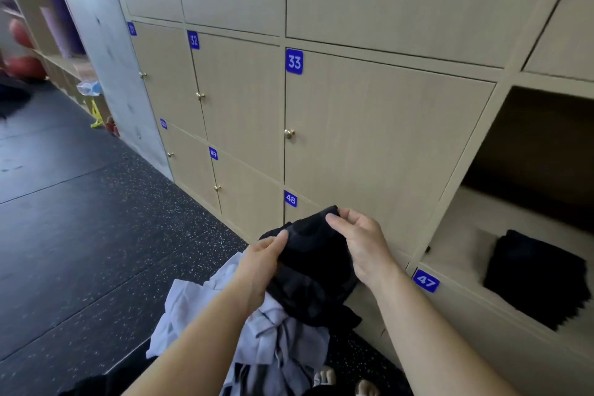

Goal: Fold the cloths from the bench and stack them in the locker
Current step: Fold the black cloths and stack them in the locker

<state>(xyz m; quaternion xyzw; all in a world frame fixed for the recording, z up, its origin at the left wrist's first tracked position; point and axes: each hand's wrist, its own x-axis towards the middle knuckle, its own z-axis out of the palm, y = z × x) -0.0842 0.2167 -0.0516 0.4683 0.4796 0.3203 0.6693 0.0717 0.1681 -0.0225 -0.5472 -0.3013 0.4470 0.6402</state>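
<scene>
I hold a black cloth (313, 264) up in front of the lockers. My left hand (262, 262) pinches its left edge between thumb and fingers. My right hand (360, 239) pinches its top edge. The cloth hangs down crumpled between my hands. Below it lies a pile of light grey cloths (257, 328); what the pile rests on is hidden. To the right stands an open locker (475, 228), above the number plate 47. A folded black cloth (535, 276) lies on its shelf.
Closed wooden locker doors with brass knobs, numbered 31, 32, 33 (294, 61), 48 and 49, fill the wall ahead. Dark speckled rubber floor (96, 235) stretches to the left. Shelves with balls and rolled mats stand at far left. My bare toes (347, 382) show at the bottom.
</scene>
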